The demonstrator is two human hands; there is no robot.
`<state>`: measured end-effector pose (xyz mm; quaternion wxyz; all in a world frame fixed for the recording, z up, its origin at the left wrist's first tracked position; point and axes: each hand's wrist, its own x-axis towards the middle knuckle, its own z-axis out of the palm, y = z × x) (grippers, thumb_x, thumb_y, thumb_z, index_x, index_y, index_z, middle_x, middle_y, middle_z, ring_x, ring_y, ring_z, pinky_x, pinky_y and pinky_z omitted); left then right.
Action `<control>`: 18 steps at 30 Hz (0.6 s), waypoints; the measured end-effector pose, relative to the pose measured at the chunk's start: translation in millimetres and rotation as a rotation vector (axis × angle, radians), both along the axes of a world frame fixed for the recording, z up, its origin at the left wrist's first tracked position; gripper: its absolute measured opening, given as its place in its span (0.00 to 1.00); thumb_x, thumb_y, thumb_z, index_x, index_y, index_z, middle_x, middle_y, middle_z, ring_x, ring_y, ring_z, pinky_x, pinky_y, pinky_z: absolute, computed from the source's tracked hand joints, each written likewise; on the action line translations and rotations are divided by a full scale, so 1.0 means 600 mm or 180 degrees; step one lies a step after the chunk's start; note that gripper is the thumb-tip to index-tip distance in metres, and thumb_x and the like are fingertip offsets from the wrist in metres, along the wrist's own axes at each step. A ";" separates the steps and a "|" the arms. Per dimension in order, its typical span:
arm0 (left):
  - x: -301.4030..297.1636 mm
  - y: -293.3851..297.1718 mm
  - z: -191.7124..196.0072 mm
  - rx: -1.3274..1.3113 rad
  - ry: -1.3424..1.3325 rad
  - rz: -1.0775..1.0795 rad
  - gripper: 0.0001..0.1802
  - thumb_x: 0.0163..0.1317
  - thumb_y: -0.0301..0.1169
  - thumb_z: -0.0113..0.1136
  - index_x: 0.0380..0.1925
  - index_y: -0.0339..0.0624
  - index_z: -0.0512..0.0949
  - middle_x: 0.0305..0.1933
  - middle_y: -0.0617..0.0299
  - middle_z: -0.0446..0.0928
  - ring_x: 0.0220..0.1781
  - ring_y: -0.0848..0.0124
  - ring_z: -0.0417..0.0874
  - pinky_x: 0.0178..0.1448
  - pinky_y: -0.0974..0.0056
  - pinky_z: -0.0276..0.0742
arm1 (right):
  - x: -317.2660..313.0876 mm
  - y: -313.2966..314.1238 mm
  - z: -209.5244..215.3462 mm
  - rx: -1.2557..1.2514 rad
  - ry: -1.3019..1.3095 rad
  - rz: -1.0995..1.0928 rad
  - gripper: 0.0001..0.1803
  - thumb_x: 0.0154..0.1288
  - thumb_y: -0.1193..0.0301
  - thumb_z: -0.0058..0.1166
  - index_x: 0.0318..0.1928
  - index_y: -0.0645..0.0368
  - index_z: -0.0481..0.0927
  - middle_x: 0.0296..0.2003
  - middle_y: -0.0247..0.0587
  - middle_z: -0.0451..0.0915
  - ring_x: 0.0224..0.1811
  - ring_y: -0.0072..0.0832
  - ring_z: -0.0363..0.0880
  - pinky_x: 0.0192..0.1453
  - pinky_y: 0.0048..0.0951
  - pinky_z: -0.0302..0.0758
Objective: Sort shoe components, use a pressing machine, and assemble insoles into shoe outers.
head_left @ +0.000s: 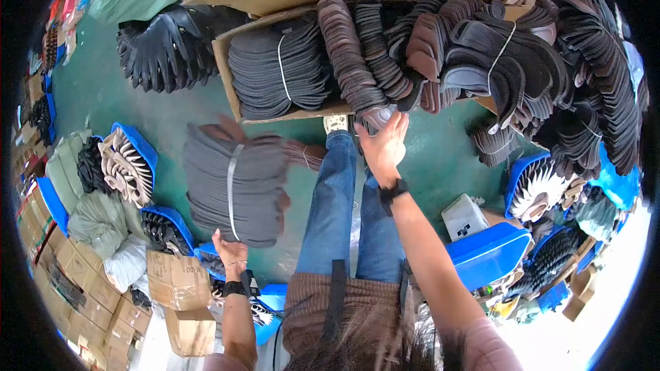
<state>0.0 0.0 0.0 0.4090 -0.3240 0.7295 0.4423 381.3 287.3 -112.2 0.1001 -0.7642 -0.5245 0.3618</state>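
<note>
My left hand (232, 253) has its fingers closed at the lower edge of a strapped bundle of dark grey insole-like pieces (206, 185). A pale strap (232, 185) runs round the bundle, which is smeared by motion. My right hand (385, 143) reaches ahead with thumb and fingers spread. Its fingertips are at the near end of a brown stack of similar pieces (347, 48), which leans over the front edge of a long cardboard box (230, 79). Another strapped dark bundle (268, 72) lies at the left in that box.
Strapped curved dark pieces (505, 62) fill the box's right side. A black fanned bundle (165, 48) lies on the green floor at the far left. Blue bins (488, 254) stand right, with others left. Cartons (177, 278) and a smaller brown bundle (302, 153) are nearby.
</note>
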 end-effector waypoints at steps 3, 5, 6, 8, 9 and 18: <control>-0.040 0.050 -0.028 0.0256 -0.0126 0.0007 0.49 0.43 0.58 0.72 0.58 0.41 0.63 0.55 0.56 0.74 0.56 0.60 0.75 0.68 0.52 0.63 | -0.052 0.039 -0.050 0.0333 -0.0841 -0.0258 0.61 0.45 0.49 0.73 0.65 0.80 0.54 0.64 0.71 0.60 0.71 0.58 0.56 0.80 0.50 0.42; -0.066 0.058 -0.054 0.0404 0.0147 0.0705 0.43 0.44 0.58 0.72 0.52 0.41 0.69 0.51 0.56 0.77 0.52 0.61 0.77 0.64 0.53 0.69 | -0.077 0.039 -0.053 0.0202 -0.0721 -0.0434 0.68 0.43 0.47 0.74 0.67 0.83 0.46 0.63 0.78 0.60 0.73 0.58 0.53 0.78 0.49 0.44; -0.056 0.100 -0.082 0.0170 0.0269 0.1179 0.37 0.49 0.54 0.71 0.51 0.43 0.70 0.51 0.57 0.77 0.53 0.60 0.77 0.65 0.53 0.72 | -0.071 0.041 -0.082 0.0734 -0.0876 -0.0551 0.66 0.41 0.47 0.75 0.65 0.81 0.50 0.61 0.75 0.64 0.71 0.56 0.57 0.77 0.49 0.48; -0.089 0.124 -0.122 0.0454 0.0081 0.0723 0.34 0.55 0.51 0.68 0.54 0.43 0.68 0.55 0.56 0.76 0.56 0.59 0.77 0.66 0.53 0.71 | -0.075 0.066 -0.089 0.0966 -0.0855 -0.0558 0.64 0.41 0.47 0.75 0.63 0.81 0.52 0.60 0.73 0.65 0.69 0.56 0.59 0.76 0.49 0.48; -0.101 0.133 -0.137 0.0702 -0.0122 0.0287 0.32 0.60 0.48 0.64 0.57 0.43 0.66 0.58 0.54 0.75 0.59 0.58 0.76 0.68 0.53 0.71 | -0.075 0.070 -0.084 0.1173 -0.0852 -0.0535 0.62 0.40 0.47 0.75 0.61 0.81 0.53 0.59 0.71 0.67 0.67 0.57 0.61 0.76 0.49 0.49; 0.165 0.450 -0.093 0.1347 -0.1657 -0.1976 0.36 0.72 0.52 0.48 0.72 0.46 0.55 0.70 0.48 0.65 0.71 0.54 0.67 0.69 0.39 0.66 | -0.067 0.082 0.145 0.1075 0.1223 -0.1903 0.59 0.37 0.73 0.69 0.71 0.62 0.49 0.53 0.60 0.71 0.55 0.41 0.73 0.57 0.38 0.72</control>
